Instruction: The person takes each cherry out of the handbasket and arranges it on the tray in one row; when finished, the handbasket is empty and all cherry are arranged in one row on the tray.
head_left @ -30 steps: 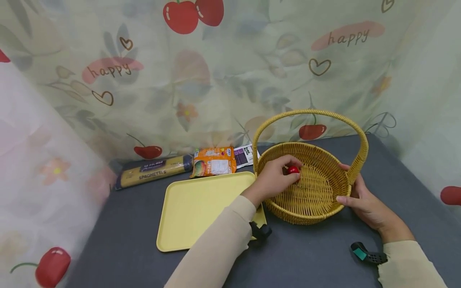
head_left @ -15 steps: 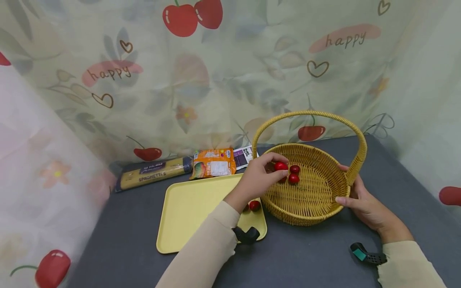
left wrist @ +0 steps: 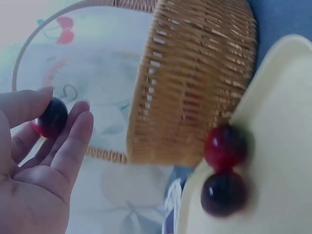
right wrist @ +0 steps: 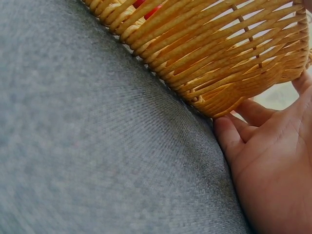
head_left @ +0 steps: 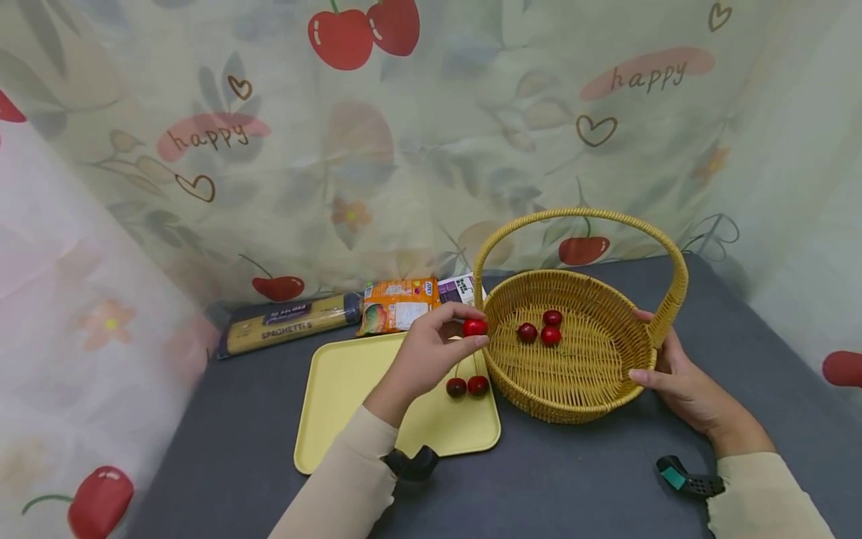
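Your left hand (head_left: 426, 352) pinches between thumb and fingertips, your left forearm (head_left: 337, 483) slanting up and rightward. Well apart from it, your right hand (head_left: 690, 385) grips with thumb and fingers parted, your right forearm (head_left: 764, 490) slanting up and leftward.

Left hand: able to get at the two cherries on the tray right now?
Probably, reach-wise: the left hand is near the two cherries, and nothing covers them on the tray. But it pinches another cherry, so it likely needs to release that first.
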`<state>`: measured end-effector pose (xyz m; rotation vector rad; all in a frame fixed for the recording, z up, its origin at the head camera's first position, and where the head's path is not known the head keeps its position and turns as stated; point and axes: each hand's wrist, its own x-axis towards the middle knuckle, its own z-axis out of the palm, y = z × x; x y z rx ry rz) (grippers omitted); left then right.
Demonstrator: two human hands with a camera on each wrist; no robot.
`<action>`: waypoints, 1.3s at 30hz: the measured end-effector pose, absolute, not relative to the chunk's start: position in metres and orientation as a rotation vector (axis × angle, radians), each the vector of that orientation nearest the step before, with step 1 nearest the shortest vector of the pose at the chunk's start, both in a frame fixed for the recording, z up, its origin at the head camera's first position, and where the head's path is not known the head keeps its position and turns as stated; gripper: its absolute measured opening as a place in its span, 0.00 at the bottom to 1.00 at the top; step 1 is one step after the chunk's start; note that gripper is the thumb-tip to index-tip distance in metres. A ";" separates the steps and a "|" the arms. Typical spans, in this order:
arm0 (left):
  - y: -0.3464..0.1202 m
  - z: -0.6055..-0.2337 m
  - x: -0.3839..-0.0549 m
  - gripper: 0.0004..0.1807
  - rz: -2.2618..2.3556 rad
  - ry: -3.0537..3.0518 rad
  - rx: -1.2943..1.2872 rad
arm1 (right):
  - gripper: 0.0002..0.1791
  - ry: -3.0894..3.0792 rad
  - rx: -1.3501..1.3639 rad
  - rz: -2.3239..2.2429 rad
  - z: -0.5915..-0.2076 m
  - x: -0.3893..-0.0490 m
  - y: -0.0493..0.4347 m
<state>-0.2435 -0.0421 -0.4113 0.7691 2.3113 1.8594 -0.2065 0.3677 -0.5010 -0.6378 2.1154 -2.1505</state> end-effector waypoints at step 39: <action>-0.115 -0.503 -0.218 0.14 1.717 2.522 0.295 | 0.50 2.099 -0.663 -2.177 -0.500 -0.207 0.367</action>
